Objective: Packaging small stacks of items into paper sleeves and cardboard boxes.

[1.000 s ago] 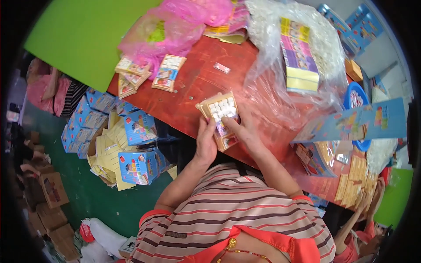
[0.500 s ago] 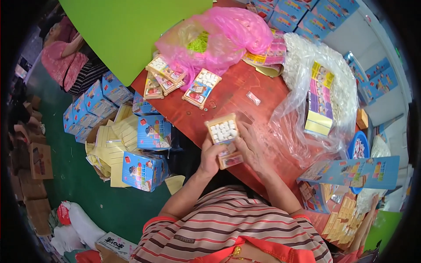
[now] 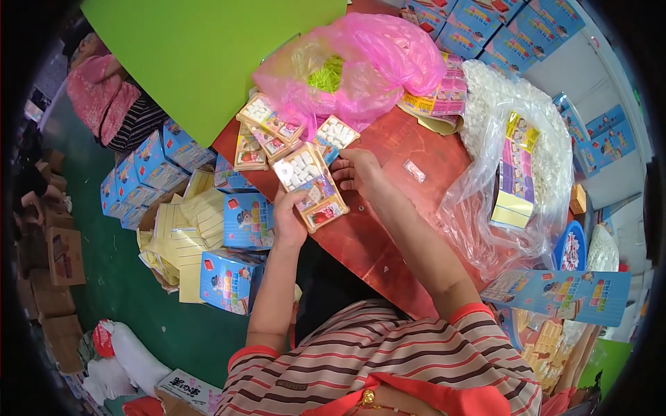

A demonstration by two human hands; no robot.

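1. The left hand [image 3: 288, 220] comes up from the lower edge and its fingers are closed on the lower left side of a blister card [image 3: 310, 186] packed with small white pieces.
2. The blister card is held over the near left part of the red worktop [image 3: 388, 229], tilted, its white-filled end pointing up and left and its printed end down and right.
3. The right hand [image 3: 361, 171] sits just beside the card's upper right edge; its fingers are curled, touching the card, and whether they pinch it I cannot tell.
4. A second card with white pieces [image 3: 336, 134] lies on the worktop just above the right hand.
5. A small stack of similar cards [image 3: 260, 132] lies at the worktop's far left corner, next to a pink plastic bag [image 3: 361, 62] that shows something yellow-green inside.
6. A small clear sachet [image 3: 414, 170] lies on the bare worktop to the right of the right hand.
7. Further right, a clear plastic bag [image 3: 513, 159] holds white pieces and a stack of printed cards.
8. Blue printed boxes [image 3: 239, 249] and yellow flattened sheets [image 3: 194, 222] are piled on the floor left of the worktop.
9. Another person in a pink top [image 3: 104, 104] sits at the upper left, beside a large green board [image 3: 201, 48].
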